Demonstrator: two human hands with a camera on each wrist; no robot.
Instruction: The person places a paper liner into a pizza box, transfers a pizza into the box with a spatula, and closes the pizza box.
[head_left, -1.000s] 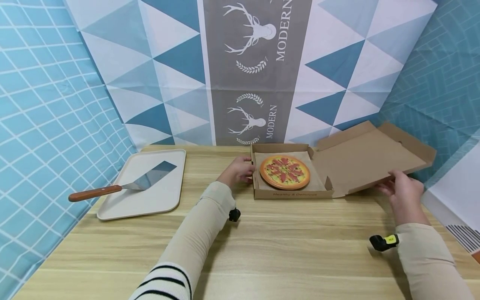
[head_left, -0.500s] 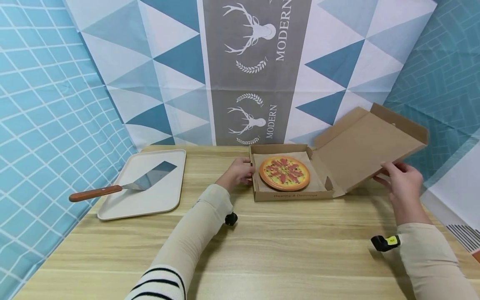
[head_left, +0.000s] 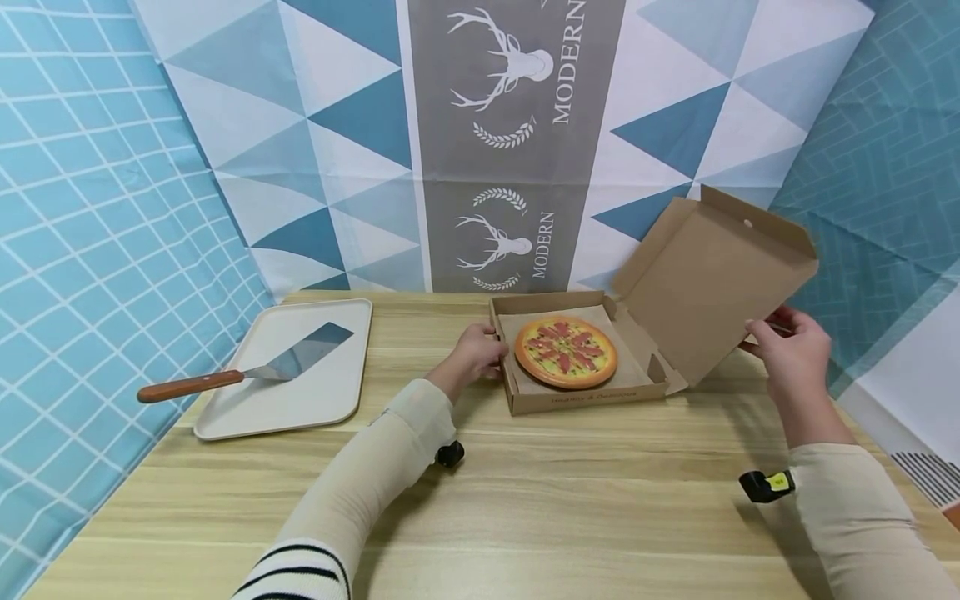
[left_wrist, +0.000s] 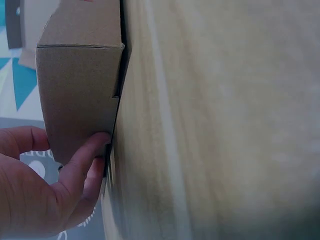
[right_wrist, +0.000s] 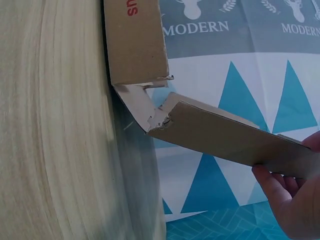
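A brown cardboard pizza box (head_left: pixel 585 398) sits at the back of the table, its lid (head_left: pixel 720 275) raised at a slant on the right. On paper inside lies a round pizza (head_left: pixel 566 352) with red and green topping. My left hand (head_left: pixel 477 352) holds the box's left wall; in the left wrist view its fingers (left_wrist: pixel 82 160) touch the outer side and the rim. My right hand (head_left: pixel 798 354) pinches the front edge of the lid, thumb on the inner side. In the right wrist view that hand (right_wrist: pixel 295 200) is partly cut off by the frame.
At the left, a cream tray (head_left: pixel 330 400) carries a pizza spatula (head_left: pixel 300 354), whose wooden handle (head_left: pixel 191 387) juts past the tray's rim. The wooden table (head_left: pixel 540 508) reaches back to a patterned wall covering (head_left: pixel 510 150).
My right hand has lifted the lid further up and moved it leftward. The box has turned slightly, its left side coming a little nearer along with my left hand.
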